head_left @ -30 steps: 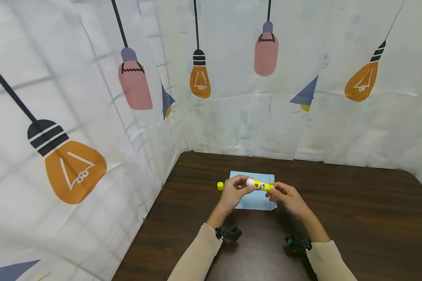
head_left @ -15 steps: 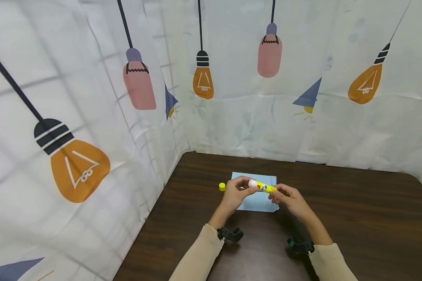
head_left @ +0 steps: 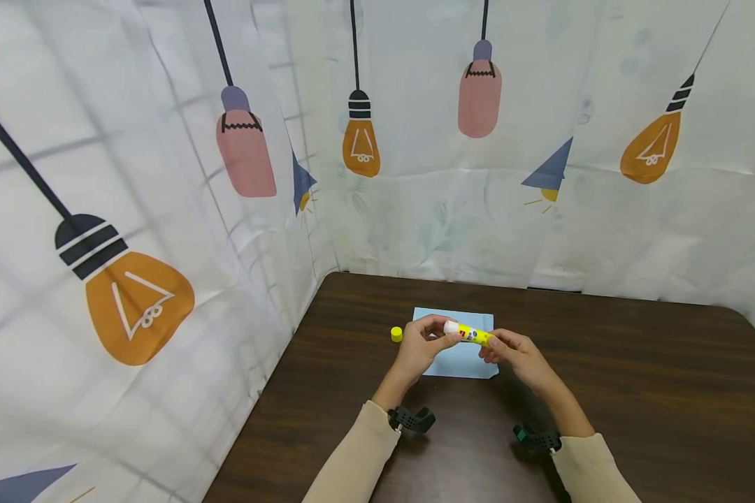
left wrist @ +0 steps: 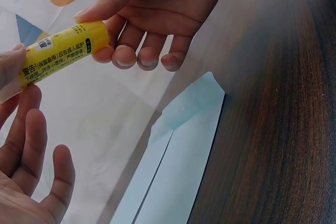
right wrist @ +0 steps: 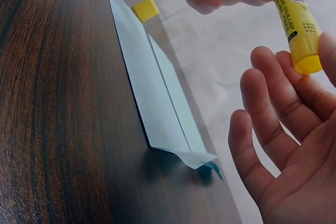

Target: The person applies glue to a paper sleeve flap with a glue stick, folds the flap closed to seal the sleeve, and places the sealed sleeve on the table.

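Observation:
A yellow glue stick (head_left: 474,335) with a white end is held level above the table between both hands. The left hand (head_left: 417,349) pinches it near the white end, thumb against fingers. At the yellow base end, the right hand (head_left: 521,360) pinches it between thumb and index finger; its other fingers are loosely bent in the right wrist view. Below lies a folded light blue paper (head_left: 459,362), with a seam along it and one end flap lifted (right wrist: 197,158). The yellow cap (head_left: 396,334) stands on the table, left of the paper.
The dark wood table (head_left: 635,391) extends to the right and toward the person. White curtains (head_left: 428,223) printed with lamps hang along the table's back and left edges. Each wrist wears a black strap (head_left: 412,419).
The head view has shifted slightly. Both hands keep their hold on the glue stick, and the paper and cap stay where they were.

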### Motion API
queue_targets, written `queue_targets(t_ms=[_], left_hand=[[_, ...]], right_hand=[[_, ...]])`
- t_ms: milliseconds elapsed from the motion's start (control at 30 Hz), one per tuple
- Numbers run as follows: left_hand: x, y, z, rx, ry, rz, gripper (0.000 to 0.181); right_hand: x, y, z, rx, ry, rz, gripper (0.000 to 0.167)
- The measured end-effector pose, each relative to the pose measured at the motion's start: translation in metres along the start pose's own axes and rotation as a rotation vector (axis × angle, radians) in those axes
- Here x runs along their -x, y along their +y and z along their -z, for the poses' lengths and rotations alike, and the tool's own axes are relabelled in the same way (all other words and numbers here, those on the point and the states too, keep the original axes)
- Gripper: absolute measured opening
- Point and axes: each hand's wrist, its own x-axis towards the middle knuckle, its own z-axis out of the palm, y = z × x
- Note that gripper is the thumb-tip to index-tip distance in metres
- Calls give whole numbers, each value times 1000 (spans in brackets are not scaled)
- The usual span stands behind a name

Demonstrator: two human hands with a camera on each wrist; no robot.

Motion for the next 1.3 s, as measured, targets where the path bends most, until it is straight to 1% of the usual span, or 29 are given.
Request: queue_targets(t_ms=[167, 267, 467, 600, 700, 800, 933, 1100, 1300], left_hand=[[1, 0, -1, -3, -5, 1, 23], [1, 0, -2, -2, -3, -3, 23], [2, 0, -2, -7, -8, 2, 23], [2, 1, -2, -13, -8, 3, 23], [2, 0, -2, -16, -7, -1, 24], [2, -1, -2, -22, -1, 2, 25], [1, -2, -2, -27, 15, 4, 25], [-1, -3, -2, -23, 34, 11, 26], [0, -2, -2, -21, 28, 29, 27]], right_hand=[[0, 0, 2, 5, 3, -33, 43], [0, 0, 2, 4, -1, -39, 46], [0, 0, 2, -14, -6, -20, 49], [0, 0, 1, -27, 21, -20, 52], [0, -1, 0, -26, 54, -38, 49], [-1, -2, -1, -46, 95, -57, 41], [-1, -2, -1, -87, 127, -50, 33], [0, -2, -1, -73, 132, -23, 36], [-1, -1, 0, -24, 147, -21, 35]])
